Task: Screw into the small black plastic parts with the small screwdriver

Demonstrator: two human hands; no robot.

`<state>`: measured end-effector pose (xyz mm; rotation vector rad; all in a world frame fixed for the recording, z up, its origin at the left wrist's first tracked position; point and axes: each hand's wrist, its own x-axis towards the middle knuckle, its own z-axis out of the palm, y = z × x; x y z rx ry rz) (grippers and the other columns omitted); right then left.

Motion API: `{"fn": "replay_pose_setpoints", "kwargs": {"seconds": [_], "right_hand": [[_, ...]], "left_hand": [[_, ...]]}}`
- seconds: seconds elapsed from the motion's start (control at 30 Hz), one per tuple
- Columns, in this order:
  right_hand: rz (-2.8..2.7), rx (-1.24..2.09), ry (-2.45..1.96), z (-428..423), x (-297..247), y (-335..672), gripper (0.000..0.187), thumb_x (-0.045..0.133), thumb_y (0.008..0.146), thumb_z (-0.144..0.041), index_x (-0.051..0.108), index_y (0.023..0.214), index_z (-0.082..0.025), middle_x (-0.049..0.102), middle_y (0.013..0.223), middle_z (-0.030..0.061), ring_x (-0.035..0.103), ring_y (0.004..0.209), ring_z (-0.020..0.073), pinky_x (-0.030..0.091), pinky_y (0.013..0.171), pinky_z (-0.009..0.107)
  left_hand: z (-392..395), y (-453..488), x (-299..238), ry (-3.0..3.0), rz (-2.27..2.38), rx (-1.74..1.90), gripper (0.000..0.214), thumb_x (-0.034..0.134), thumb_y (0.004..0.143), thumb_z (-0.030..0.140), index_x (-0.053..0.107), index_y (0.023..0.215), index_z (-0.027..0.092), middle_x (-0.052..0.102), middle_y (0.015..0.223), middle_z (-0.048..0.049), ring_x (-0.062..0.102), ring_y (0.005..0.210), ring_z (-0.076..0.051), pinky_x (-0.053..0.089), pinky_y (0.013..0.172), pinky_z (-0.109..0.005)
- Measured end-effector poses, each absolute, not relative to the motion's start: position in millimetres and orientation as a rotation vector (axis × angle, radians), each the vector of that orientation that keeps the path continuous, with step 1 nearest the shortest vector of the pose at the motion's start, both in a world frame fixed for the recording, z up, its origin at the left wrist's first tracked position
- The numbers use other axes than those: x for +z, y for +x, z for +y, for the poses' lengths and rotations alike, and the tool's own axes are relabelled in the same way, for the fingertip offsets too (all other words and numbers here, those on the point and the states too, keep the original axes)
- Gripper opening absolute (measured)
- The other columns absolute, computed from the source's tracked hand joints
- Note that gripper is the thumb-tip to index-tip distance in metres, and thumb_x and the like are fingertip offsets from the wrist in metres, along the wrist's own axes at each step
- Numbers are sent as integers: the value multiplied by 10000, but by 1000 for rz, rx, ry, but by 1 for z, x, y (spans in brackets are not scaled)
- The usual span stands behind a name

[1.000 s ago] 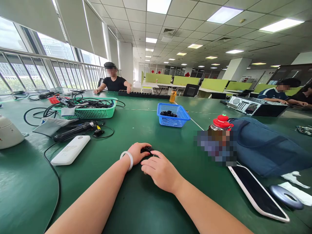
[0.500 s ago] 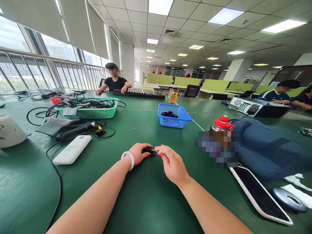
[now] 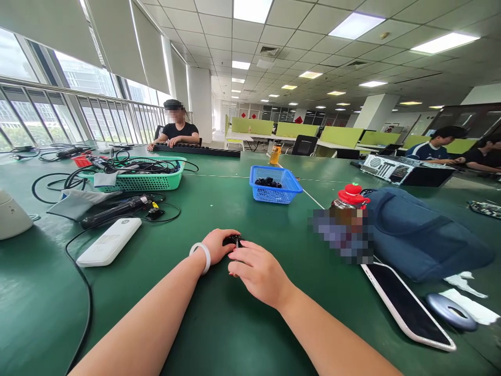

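Note:
My left hand (image 3: 217,246), with a white band at its wrist, is closed around a small black part (image 3: 231,239) just above the green table. Its exact kind is not clear, as fingers cover much of it. My right hand (image 3: 260,271) is closed, fingertips pinched on a thin metallic tool (image 3: 237,243) that points away from me at the black part. Whether the tool's tip touches the part cannot be made out. Beyond both hands stands a blue basket (image 3: 276,195) with several small black pieces (image 3: 268,182) inside.
On the left lie a white power bank (image 3: 109,243), a black cable (image 3: 91,303) and a green basket (image 3: 156,182) of cables. To the right are a red-lidded bottle (image 3: 350,201), a dark blue bag (image 3: 422,235), a phone (image 3: 407,305) and a computer mouse (image 3: 451,312). Other people sit farther off.
My right hand has shifted left and nearer to me, and the tool has turned from sideways to pointing away from me. My left hand keeps its hold. The view has swung slightly right.

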<state>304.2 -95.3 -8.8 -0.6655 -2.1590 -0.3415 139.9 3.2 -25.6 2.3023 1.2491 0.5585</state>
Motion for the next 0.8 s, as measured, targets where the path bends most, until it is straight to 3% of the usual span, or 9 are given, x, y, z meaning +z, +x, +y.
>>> {"fn": "replay_pose_setpoints", "kwargs": {"seconds": [0.2,0.37,0.8], "right_hand": [[-2114,-325,-662,-92,-8,308,308,378,863,11,610,925,-182,704,1002,64,648,967,154,503,986,386],[-2099,-251,-734,-87,-9,313,341,340,844,28,592,920,-189,686,1050,75,638,992,161,498,992,432],[-2149,-161,-750,-82,-15,315,215,456,886,-48,602,865,-205,714,1014,53,670,977,175,497,998,442]], "left_hand": [[3,139,-27,2289,1248,577,401,584,763,252,650,1158,235,694,1103,-42,618,1025,-221,470,944,-348],[0,139,-24,2271,1234,578,392,583,773,306,656,1151,233,695,1094,-45,622,988,-216,478,918,-346],[0,141,-23,2272,1265,577,436,593,781,312,627,1205,214,699,1102,-47,643,993,-222,482,934,-329]]}}
